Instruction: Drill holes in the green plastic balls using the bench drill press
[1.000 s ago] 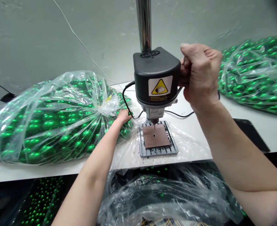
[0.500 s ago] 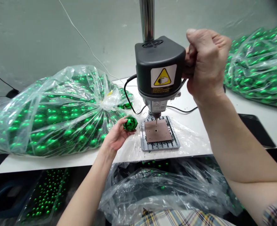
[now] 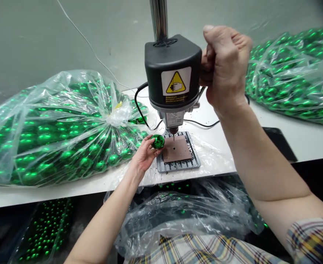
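My left hand (image 3: 145, 153) holds a shiny green bauble (image 3: 158, 142) in its fingertips, over the left edge of a pinkish-brown board (image 3: 179, 153). That board has a small hole in it and lies on the slotted grey base plate (image 3: 178, 168) of a bench drill press (image 3: 172, 55). Directly above the hole is the thin drill bit (image 3: 174, 138), to the right of the bauble and apart from it. Closed at the right side of the black drill head is my right hand (image 3: 227, 62), gripping the drill press handle, which the fingers mostly hide.
A tied clear bag of green baubles (image 3: 54, 135) fills the table's left side. Another such bag (image 3: 296, 80) lies at the right, behind a flat black object (image 3: 279, 143). Clear plastic (image 3: 189, 216) hangs in front of the table. Dark shavings litter the base plate.
My left hand has brought the bauble rightward, closer to the drill bit and over the board's edge. The right hand keeps its grip beside the drill head. The whole view has shifted slightly.
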Available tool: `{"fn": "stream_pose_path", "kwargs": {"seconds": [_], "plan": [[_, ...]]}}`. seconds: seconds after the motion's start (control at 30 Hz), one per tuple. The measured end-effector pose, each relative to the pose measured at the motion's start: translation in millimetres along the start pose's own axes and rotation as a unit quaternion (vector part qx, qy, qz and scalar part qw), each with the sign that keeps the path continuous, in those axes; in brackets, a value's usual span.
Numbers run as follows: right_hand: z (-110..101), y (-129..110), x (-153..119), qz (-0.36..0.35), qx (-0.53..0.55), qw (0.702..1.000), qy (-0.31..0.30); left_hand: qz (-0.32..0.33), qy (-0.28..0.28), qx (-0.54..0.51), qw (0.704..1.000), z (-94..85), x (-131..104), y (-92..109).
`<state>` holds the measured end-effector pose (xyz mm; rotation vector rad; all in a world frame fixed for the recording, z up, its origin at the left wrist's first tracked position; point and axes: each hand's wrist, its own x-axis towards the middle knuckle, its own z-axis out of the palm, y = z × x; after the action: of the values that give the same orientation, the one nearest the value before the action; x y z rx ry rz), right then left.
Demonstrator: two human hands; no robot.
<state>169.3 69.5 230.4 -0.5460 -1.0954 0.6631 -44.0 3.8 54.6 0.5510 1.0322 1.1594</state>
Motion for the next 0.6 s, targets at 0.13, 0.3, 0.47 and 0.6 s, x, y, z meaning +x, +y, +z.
{"fn": "stream_pose_path", "kwargs": {"seconds": [0.13, 0.3, 0.47, 0.6], "plan": [[5.2, -10.1, -3.6, 0.016, 0.036, 0.999, 0.025, 0.039, 0.005, 0.01, 0.999, 8.1, 8.7, -10.2], [7.0, -14.8, -5.1, 0.025, 0.059, 0.998, 0.027, 0.14, -0.009, 0.084, 0.987, 13.4, 14.7, -27.8], [6.5, -13.7, -4.2, 0.029, 0.06, 0.998, 0.022, 0.201, -0.052, 0.154, 0.966, 12.5, 20.5, -37.7], [8.0, -15.1, -4.3, 0.039, 0.038, 0.998, 0.03, 0.203, -0.074, 0.174, 0.961, 12.6, 24.0, -40.6]]}}
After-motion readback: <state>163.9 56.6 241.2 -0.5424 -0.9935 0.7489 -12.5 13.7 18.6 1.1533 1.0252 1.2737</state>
